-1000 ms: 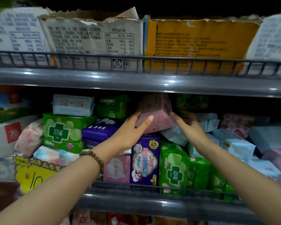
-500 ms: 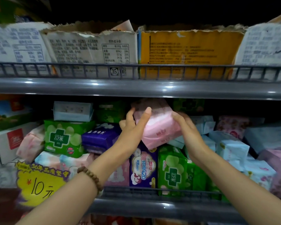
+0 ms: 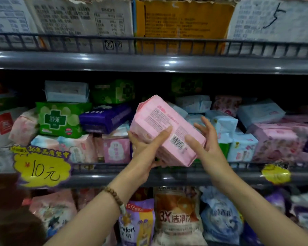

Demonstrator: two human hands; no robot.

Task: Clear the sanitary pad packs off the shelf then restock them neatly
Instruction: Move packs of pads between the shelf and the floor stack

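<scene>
Barcoded pink pack (image 3: pixel 160 128) in left hand (image 3: pixel 146 148) grip; yellow "10元" tag (image 3: pixel 43 167) nearby

From here, a pack (image 3: pixel 164 128) sits tilted between the left hand (image 3: pixel 146 148) and the right hand (image 3: pixel 204 144), out in front of the shelf (image 3: pixel 167 176). Other packs (image 3: pixel 105 118) are stacked behind both hands. A price tag (image 3: pixel 43 167) hangs left of the left hand, cartons (image 3: pixel 183 23) stand above and bags (image 3: pixel 176 219) below.

Beneath the pink pack (image 3: pixel 164 128), fingers of the left hand (image 3: pixel 144 151) are hidden. The pack's print is too small to read; above it, the cartons (image 3: pixel 183 20) are cut off at the top edge.
</scene>
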